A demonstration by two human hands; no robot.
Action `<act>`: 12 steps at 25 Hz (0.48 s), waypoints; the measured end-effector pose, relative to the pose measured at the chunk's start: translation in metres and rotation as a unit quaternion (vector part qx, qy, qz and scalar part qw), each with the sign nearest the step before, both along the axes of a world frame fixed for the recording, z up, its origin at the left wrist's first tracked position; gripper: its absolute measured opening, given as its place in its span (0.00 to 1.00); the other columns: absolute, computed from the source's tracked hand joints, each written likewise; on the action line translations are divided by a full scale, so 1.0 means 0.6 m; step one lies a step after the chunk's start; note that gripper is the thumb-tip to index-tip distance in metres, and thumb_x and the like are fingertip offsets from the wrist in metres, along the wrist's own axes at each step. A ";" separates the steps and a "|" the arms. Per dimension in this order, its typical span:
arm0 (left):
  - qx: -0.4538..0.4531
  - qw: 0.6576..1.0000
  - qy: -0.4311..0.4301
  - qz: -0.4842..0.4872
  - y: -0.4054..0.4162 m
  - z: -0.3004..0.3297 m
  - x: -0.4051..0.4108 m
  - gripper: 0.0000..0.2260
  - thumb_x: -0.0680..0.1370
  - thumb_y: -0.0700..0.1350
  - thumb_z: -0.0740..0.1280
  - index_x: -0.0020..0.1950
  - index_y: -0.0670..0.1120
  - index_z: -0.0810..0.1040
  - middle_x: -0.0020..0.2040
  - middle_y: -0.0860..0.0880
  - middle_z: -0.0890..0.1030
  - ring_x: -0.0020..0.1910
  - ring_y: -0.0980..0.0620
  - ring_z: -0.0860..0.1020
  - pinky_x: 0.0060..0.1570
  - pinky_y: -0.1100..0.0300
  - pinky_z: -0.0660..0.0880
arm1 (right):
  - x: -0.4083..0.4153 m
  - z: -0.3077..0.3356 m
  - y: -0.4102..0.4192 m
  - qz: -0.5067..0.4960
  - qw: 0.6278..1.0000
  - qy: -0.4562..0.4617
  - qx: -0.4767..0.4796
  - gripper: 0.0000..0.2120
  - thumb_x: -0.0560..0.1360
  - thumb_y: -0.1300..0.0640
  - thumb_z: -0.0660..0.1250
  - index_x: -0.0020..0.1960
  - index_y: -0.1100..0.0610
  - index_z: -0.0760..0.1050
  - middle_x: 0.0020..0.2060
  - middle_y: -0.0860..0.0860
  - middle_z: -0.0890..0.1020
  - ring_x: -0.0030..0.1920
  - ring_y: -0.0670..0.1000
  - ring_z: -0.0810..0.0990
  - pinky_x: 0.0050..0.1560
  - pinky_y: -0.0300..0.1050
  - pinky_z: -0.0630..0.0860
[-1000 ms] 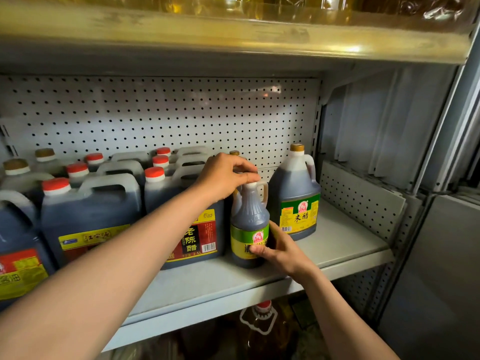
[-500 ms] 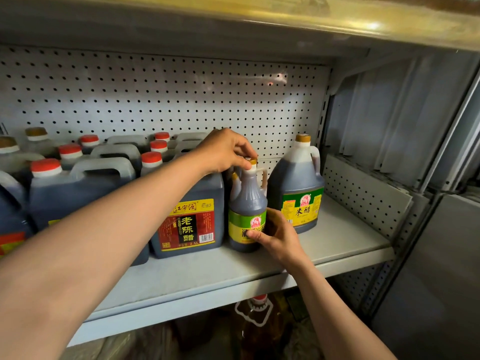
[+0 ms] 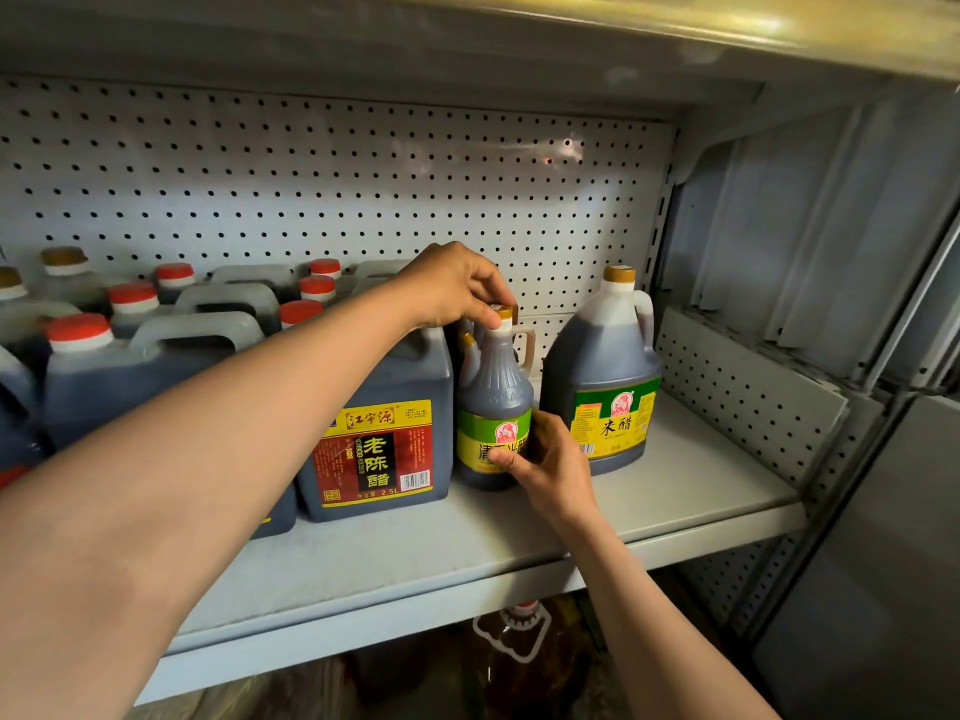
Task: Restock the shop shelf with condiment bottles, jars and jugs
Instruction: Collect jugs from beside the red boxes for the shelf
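Nearest you, your right hand (image 3: 550, 462) curls round the lower body of the small dark vinegar bottle with the green and yellow label (image 3: 494, 407), thumb across the label, while your left hand (image 3: 457, 285) pinches its yellow cap from above. The bottle stands upright on the pale grey metal shelf (image 3: 691, 485), squeezed between the big square dark jug with the red and yellow label (image 3: 382, 423) on its left and the round dark jug with the green label and tan cap (image 3: 605, 376) on its right. Turn the bottle by the body, steadying at the cap, until the label faces the aisle, and keep its base flat so it does not knock either neighbour. Further back, rows of red-capped dark jugs (image 3: 156, 350) fill the left side before the white perforated back panel (image 3: 332, 184).
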State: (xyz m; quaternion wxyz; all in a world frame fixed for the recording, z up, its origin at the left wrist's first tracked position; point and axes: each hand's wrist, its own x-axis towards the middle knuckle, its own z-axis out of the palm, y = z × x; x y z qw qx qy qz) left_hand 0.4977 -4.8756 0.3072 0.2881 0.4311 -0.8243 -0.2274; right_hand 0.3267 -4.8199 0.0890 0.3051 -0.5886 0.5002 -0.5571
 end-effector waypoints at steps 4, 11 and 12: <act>0.017 1.000 0.000 0.002 -0.010 0.004 -0.001 0.14 0.68 0.33 0.77 0.48 0.47 0.83 0.51 0.44 0.85 0.49 0.53 0.83 0.54 0.63 0.77 | 0.005 -0.004 -0.014 0.001 1.000 -0.004 -0.002 0.40 0.59 0.32 0.79 0.64 0.50 0.72 0.56 0.49 0.84 0.57 0.48 0.83 0.58 0.58 0.80; 0.062 0.997 0.032 -0.032 -0.016 0.008 0.007 0.11 0.71 0.38 0.76 0.52 0.45 0.83 0.52 0.44 0.85 0.50 0.53 0.82 0.54 0.62 0.77 | 0.009 0.004 -0.010 0.047 0.998 -0.037 0.005 0.42 0.63 0.37 0.80 0.70 0.51 0.69 0.63 0.48 0.81 0.64 0.48 0.80 0.64 0.54 0.77; 0.063 0.997 0.043 -0.022 -0.018 0.008 0.007 0.10 0.73 0.43 0.75 0.54 0.45 0.83 0.53 0.45 0.85 0.52 0.52 0.82 0.57 0.60 0.76 | 0.009 0.008 -0.008 0.065 0.996 -0.052 0.013 0.42 0.66 0.38 0.78 0.74 0.53 0.67 0.67 0.47 0.78 0.66 0.46 0.77 0.65 0.48 0.76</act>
